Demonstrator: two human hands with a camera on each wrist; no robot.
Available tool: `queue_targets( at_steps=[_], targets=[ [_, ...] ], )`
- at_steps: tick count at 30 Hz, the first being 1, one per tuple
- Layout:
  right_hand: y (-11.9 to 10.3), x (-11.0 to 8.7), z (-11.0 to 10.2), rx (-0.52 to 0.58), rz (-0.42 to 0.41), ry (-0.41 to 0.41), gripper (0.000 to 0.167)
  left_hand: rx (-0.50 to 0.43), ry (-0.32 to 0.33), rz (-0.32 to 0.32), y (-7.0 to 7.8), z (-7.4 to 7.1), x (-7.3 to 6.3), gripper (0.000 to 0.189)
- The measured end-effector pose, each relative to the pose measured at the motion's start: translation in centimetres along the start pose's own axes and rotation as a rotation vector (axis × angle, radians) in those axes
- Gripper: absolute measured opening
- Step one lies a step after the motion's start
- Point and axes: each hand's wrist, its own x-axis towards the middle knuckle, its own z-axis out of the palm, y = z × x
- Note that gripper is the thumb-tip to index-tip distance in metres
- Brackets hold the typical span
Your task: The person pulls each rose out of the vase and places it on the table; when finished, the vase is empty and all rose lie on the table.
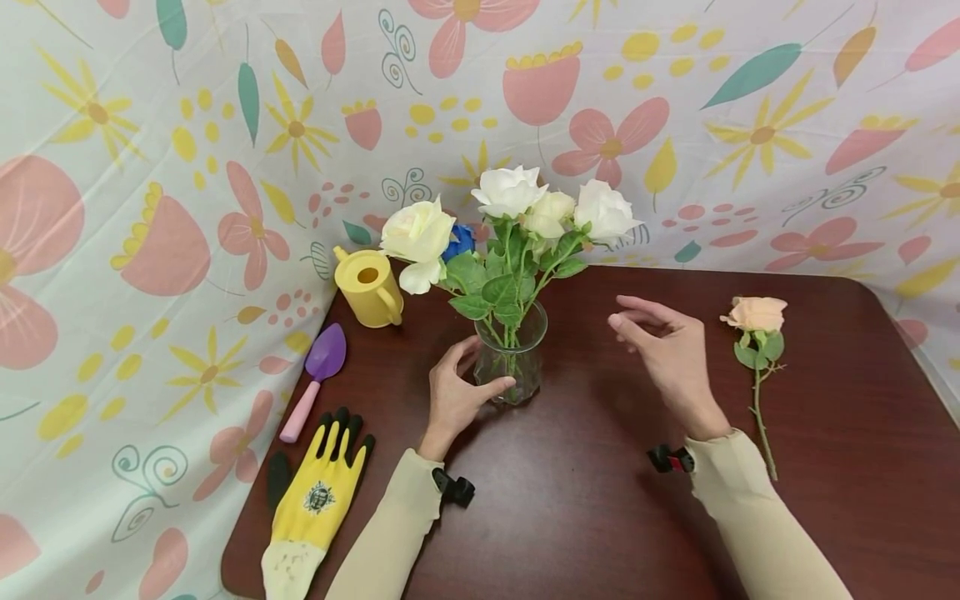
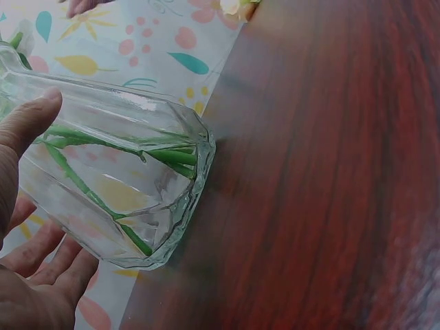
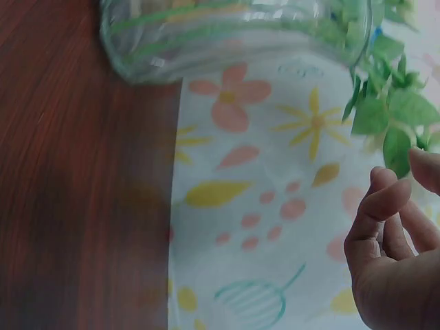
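Glass vase [image 1: 529, 377] stands clasped between left thumb [image 1: 495, 387] and fingers [image 2: 81, 276]; right fingers [image 1: 654, 311], loosely bent, hover apart.

From the head we look forward and down across the tabletop [image 1: 577, 500], far enough back to take in the left grip [image 1: 459, 396], the right grip [image 1: 672, 357], the glass vase [image 1: 528, 375] and the patterned cloth [image 1: 480, 125] behind. From the left wrist we look, close up, at the glass vase's lower part, turned sideways with its base toward the right, while from the right wrist we see it turned the opposite way and cut off by the top edge. Both wrist views share the glass vase, patterned cloth and part of the tabletop with the head view.
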Motion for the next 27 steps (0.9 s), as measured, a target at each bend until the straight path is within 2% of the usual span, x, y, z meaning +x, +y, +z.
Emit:
queue_targets(
  at_steps=[4, 8, 18, 27],
  targets=[
    [-0.6, 0.2, 1.8, 0.089, 0.0, -0.021, 0.032, 0.003, 0.0, 0.0, 0.0, 0.0, 0.1, 0.077],
    [-0.9, 0.6, 3.4, 0.129, -0.002, -0.04, 0.032, 0.007, 0.005, 0.008, 0.0, 0.0, 0.1, 0.077],
    [-1.2, 1.7, 6.6, 0.135, 0.002, -0.064, 0.036, 0.012, 0.008, 0.018, 0.1, 0.0, 0.0, 0.076],
    [-1.4, 2.5, 8.6, 0.176, 0.001, -0.082, 0.04, 0.009, 0.002, 0.014, 0.1, 0.1, 0.0, 0.077]
  ],
)
